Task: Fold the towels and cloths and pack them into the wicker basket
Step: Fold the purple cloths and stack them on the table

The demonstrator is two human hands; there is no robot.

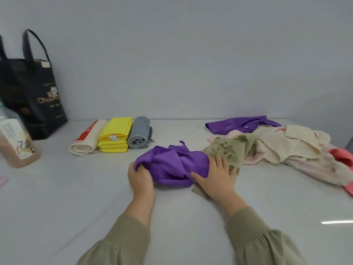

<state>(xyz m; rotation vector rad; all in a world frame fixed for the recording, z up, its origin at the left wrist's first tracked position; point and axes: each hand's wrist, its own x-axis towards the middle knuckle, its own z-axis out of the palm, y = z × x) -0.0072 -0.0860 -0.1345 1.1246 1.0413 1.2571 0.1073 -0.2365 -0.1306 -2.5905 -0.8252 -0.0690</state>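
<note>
- the left hand (140,177) is gripping the left end of the crumpled purple cloth (172,165), fingers curled into the fabric. the right hand (217,176) is lying flat with fingers spread, partly on the green leaf-print cloth (229,148). its thumb is bearing on the purple cloth's right end, though whether it is pinching or only pressing is hard to tell.
- the purple cloth is sitting bunched on the white table (76,197), near the middle, between the two hands. i am judging it light, soft and limp, so it is best taken by two corners along one edge and drawn flat before folding.
- to the right, a loose pile of pale cloths (286,150) is lying unfolded, with a second purple cloth (242,124) behind it.
- farther left, three finished pieces are lying side by side: a cream towel (88,140), a yellow cloth (114,134) and a grey rolled towel (139,135).
- a black tote bag (34,92) is standing at the far left; the wicker basket is not showing.
</note>
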